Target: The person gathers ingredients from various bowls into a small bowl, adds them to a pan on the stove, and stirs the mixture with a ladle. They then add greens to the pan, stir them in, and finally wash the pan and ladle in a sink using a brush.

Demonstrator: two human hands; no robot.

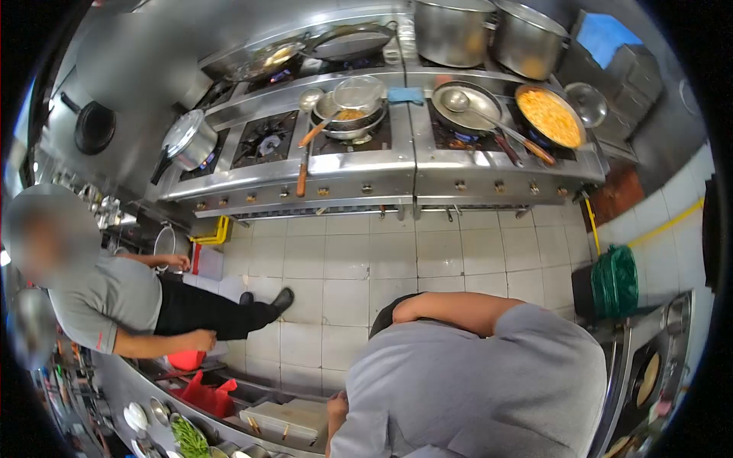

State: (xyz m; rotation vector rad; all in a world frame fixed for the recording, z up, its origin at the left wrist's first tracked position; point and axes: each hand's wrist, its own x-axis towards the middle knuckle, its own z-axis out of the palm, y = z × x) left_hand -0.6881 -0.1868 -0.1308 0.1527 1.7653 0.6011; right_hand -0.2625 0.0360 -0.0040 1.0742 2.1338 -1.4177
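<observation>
My grey-shirted body fills the bottom centre. My right forearm bends across the front of me, and my right hand [408, 308] lies against black cloth at my waist; its fingers cannot be made out. At the counter edge my left hand [337, 406] shows only in part beside my shirt, its fingers mostly hidden. Nearest to it is a pale lidded container [294, 416] set in the counter. A red plastic bag [205, 393] lies further left, and a dish of green vegetables [188, 437] stands below that.
A co-worker [107, 298] stands at the left. Across the tiled floor [347, 286], a steel stove [382, 164] carries a pressure cooker [189, 141], a pan of orange food [548, 116], a ladle [456, 101] in a pan, and large pots [454, 34]. A green-lined bin [615, 282] stands right.
</observation>
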